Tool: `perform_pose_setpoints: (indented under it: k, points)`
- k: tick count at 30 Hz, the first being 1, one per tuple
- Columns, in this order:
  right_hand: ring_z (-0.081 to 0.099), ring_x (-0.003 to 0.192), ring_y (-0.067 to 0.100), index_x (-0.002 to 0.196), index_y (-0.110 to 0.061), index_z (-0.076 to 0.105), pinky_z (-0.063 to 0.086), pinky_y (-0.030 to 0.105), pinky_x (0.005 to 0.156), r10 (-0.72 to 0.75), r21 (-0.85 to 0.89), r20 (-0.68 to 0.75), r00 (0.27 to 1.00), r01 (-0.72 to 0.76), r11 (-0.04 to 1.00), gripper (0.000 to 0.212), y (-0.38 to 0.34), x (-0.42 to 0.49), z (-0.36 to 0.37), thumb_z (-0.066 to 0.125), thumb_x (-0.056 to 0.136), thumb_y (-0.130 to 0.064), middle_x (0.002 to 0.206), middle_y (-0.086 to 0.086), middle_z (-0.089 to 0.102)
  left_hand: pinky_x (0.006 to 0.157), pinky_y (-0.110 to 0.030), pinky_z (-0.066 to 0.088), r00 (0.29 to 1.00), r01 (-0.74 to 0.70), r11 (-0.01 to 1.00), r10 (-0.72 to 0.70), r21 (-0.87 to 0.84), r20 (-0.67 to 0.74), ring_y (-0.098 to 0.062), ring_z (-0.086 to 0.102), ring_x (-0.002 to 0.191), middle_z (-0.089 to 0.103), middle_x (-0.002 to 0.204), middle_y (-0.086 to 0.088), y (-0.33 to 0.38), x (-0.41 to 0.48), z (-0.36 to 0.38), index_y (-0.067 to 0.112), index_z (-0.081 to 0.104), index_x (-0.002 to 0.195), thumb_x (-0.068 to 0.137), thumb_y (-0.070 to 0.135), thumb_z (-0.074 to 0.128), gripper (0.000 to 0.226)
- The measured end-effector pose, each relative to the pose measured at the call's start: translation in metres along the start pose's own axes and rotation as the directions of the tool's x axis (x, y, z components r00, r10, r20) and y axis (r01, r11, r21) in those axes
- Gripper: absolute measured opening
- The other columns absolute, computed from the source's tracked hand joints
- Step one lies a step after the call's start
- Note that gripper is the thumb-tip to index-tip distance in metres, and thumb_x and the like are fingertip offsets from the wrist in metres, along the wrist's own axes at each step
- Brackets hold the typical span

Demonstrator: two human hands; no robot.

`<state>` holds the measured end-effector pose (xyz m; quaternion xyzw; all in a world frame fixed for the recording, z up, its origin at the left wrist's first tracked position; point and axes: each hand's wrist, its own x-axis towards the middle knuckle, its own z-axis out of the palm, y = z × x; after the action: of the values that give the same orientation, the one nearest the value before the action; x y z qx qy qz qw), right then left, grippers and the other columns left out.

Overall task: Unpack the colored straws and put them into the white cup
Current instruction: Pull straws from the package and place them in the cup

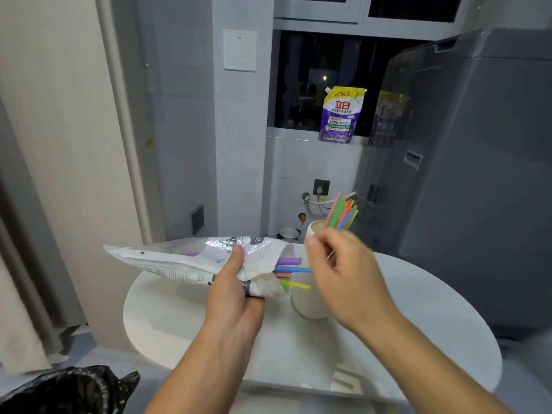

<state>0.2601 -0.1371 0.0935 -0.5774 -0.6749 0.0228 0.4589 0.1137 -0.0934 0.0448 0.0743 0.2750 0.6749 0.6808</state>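
My left hand grips a white plastic straw package held sideways over the table. Purple, blue, pink, green and yellow straw ends stick out of its open right end. A tall white cup stands on the table just right of the package, with several colored straws leaning out of its top. My right hand hovers in front of the cup's upper part, blurred, fingers loosely curled near the protruding straw ends. I see nothing held in it.
The round white table bears the cup. A purple detergent pouch stands on the window sill behind. A grey washing machine is at the right. A black rubbish bag sits at the bottom left.
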Motion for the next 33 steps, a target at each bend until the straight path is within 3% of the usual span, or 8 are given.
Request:
perform_pose_setpoints:
  k: [5, 8, 10, 13, 17, 23, 29, 33]
  points:
    - [0.064, 0.066, 0.012, 0.092, -0.026, 0.071, 0.050, 0.027, 0.057, 0.259, 0.298, 0.222, 0.940, -0.318, 0.900, 0.007, 0.005, -0.012, 0.012, 0.069, 0.091, -0.033, 0.083, -0.006, 0.069, 0.104, -0.056, 0.057, 1.000, -0.012, 1.000, 0.012, 0.008, 0.029, -0.033, 0.068, 0.128, 0.069, 0.140, -0.018, 0.000, -0.002, 0.002, 0.006, 0.058, 0.146, 0.099, 0.028, 0.069, 0.053]
    - [0.061, 0.052, 0.012, 0.092, -0.016, 0.072, 0.050, 0.025, 0.047, 0.342, 0.434, 0.265, 0.901, -0.429, 0.792, 0.002, 0.002, -0.010, 0.009, 0.071, 0.091, -0.018, 0.079, 0.003, 0.069, 0.084, -0.049, 0.066, 1.000, -0.002, 1.000, 0.002, 0.014, 0.013, -0.034, 0.069, 0.126, 0.070, 0.138, -0.018, -0.001, -0.001, 0.002, 0.004, 0.059, 0.145, 0.098, 0.027, 0.070, 0.053]
    - [0.064, 0.052, 0.015, 0.091, -0.012, 0.073, 0.054, 0.028, 0.050, 0.351, 0.461, 0.285, 0.892, -0.449, 0.765, 0.002, -0.001, -0.009, 0.007, 0.071, 0.091, -0.012, 0.080, 0.007, 0.071, 0.084, -0.051, 0.065, 1.000, -0.003, 1.000, 0.003, 0.014, 0.011, -0.034, 0.069, 0.126, 0.070, 0.138, -0.018, -0.002, -0.002, 0.003, 0.004, 0.059, 0.145, 0.098, 0.026, 0.071, 0.054]
    - [0.066, 0.051, 0.016, 0.093, -0.008, 0.072, 0.059, 0.030, 0.055, 0.394, 0.488, 0.255, 0.883, -0.469, 0.736, 0.003, -0.001, -0.008, 0.004, 0.069, 0.092, -0.009, 0.083, 0.012, 0.070, 0.104, -0.058, 0.056, 1.000, -0.026, 1.000, 0.026, 0.005, 0.017, -0.032, 0.070, 0.126, 0.071, 0.138, -0.015, 0.000, 0.002, 0.000, 0.007, 0.060, 0.145, 0.097, 0.026, 0.072, 0.053]
    - [0.066, 0.058, 0.019, 0.101, -0.007, 0.064, 0.059, 0.032, 0.055, 0.448, 0.561, 0.267, 0.853, -0.516, 0.648, 0.008, -0.003, -0.010, 0.003, 0.062, 0.097, -0.013, 0.093, 0.016, 0.065, 0.105, -0.055, 0.056, 0.998, -0.070, 0.998, 0.070, -0.006, 0.000, -0.030, 0.070, 0.126, 0.072, 0.137, -0.011, 0.002, 0.001, 0.003, 0.010, 0.060, 0.144, 0.097, 0.023, 0.072, 0.050]
    - [0.061, 0.051, 0.015, 0.099, -0.007, 0.066, 0.053, 0.024, 0.050, 0.335, 0.500, 0.322, 0.886, -0.459, 0.734, 0.008, -0.007, -0.017, 0.009, 0.069, 0.092, -0.009, 0.068, 0.013, 0.065, 0.094, -0.044, 0.063, 0.997, -0.072, 0.997, 0.072, 0.013, -0.009, -0.029, 0.070, 0.126, 0.070, 0.140, -0.014, 0.000, -0.001, 0.004, 0.007, 0.060, 0.145, 0.099, 0.023, 0.071, 0.050]
    - [0.065, 0.057, 0.018, 0.109, -0.012, 0.065, 0.057, 0.029, 0.055, 0.343, 0.572, 0.282, 0.896, -0.444, 0.690, 0.024, -0.004, -0.014, 0.002, 0.073, 0.087, -0.006, 0.086, 0.014, 0.067, 0.105, -0.055, 0.056, 0.995, -0.100, 0.995, 0.100, 0.023, 0.001, -0.030, 0.072, 0.122, 0.073, 0.135, -0.012, 0.001, 0.001, 0.003, 0.009, 0.062, 0.141, 0.099, 0.020, 0.071, 0.044]
    - [0.063, 0.055, 0.014, 0.098, -0.011, 0.071, 0.054, 0.025, 0.054, 0.340, 0.523, 0.313, 0.887, -0.459, 0.718, 0.012, -0.006, -0.017, 0.006, 0.074, 0.088, -0.008, 0.085, 0.013, 0.072, 0.107, -0.062, 0.052, 0.995, -0.092, 0.995, 0.091, 0.035, 0.044, -0.038, 0.070, 0.124, 0.071, 0.136, -0.018, -0.006, 0.001, 0.002, 0.008, 0.060, 0.142, 0.098, 0.023, 0.072, 0.048]
